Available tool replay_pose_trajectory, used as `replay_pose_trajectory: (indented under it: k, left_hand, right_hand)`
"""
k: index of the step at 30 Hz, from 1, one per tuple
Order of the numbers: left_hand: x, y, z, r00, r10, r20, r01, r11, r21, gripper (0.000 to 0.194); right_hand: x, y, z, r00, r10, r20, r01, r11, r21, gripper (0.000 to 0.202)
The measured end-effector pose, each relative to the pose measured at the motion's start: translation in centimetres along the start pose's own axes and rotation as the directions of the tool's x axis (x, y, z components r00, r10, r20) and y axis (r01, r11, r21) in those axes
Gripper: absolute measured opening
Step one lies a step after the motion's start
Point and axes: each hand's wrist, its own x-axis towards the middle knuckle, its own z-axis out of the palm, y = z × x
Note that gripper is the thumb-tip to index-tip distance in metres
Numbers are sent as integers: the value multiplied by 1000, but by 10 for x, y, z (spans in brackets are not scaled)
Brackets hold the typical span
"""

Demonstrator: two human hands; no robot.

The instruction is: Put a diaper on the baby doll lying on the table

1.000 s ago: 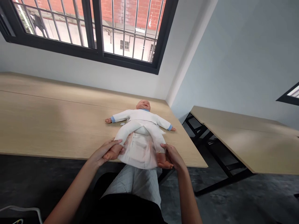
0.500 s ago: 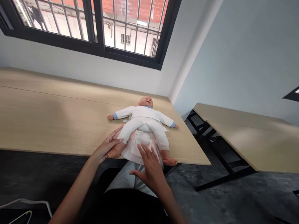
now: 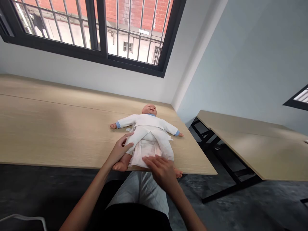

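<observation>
I have the left hand (image 3: 121, 149) against a white cloth trouser leg (image 3: 136, 138), thumb and fingers apart; the right hand (image 3: 161, 168) lies fingers together over the near end of a white padded diaper (image 3: 146, 150), and I can't tell whether it grips. The pink-headed baby doll (image 3: 149, 121) lies beyond both, on the pale wood tabletop (image 3: 60, 134). Its feet reach the front edge, so a hard pull could drag it off. I can read no writing.
</observation>
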Motion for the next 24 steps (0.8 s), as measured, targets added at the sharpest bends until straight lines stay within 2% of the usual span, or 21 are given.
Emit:
replay_pose_trajectory:
  k: [2, 5, 8, 10, 12, 14, 16, 18, 20, 21, 24]
  left_hand:
    - [1, -3, 1, 1000, 13, 4, -13, 999, 49, 48]
    - [-2, -1, 1, 999, -1, 34, 1, 1000, 20, 48]
    - [-5, 3, 1, 999, -22, 50, 24, 999, -38, 46]
    - [-6, 4, 1, 998, -31, 54, 33, 998, -44, 44]
    - [-6, 3, 1, 998, -36, 49, 37, 999, -11, 42]
    - [-6, 2, 1, 999, -33, 39, 31, 999, 36, 43]
    - [-7, 1, 0, 999, -20, 34, 17, 997, 70, 45]
    - [-9, 1, 0, 999, -7, 46, 4, 997, 80, 47]
    - [-10, 2, -1, 998, 3, 60, -8, 996, 91, 46]
    - [-11, 2, -1, 997, 6, 71, -13, 995, 103, 46]
    - [-14, 4, -2, 998, 32, 63, -47, 966, 255, 41]
  right_hand:
    - [18, 6, -17, 998, -63, -3, 62, 993, -104, 35]
    - [50, 8, -36, 982, -183, 36, 187, 953, -240, 29]
    - [85, 8, -43, 977, -190, 101, 211, 931, -298, 25]
    - [109, 17, -42, 987, -93, 129, 128, 945, -300, 23]
    - [133, 36, -38, 989, 55, 134, -14, 957, -290, 21]
    - [152, 65, -31, 972, 209, 110, -177, 953, -248, 22]
    - [164, 98, -20, 949, 293, 119, -276, 952, -135, 25]
    - [167, 129, -6, 913, 393, 107, -400, 915, 57, 24]
    - [161, 152, 9, 874, 470, 127, -485, 818, 310, 14]
    - [156, 160, 18, 862, 487, 140, -502, 784, 363, 15]
    - [139, 173, 39, 828, 544, 138, -544, 718, 433, 41]
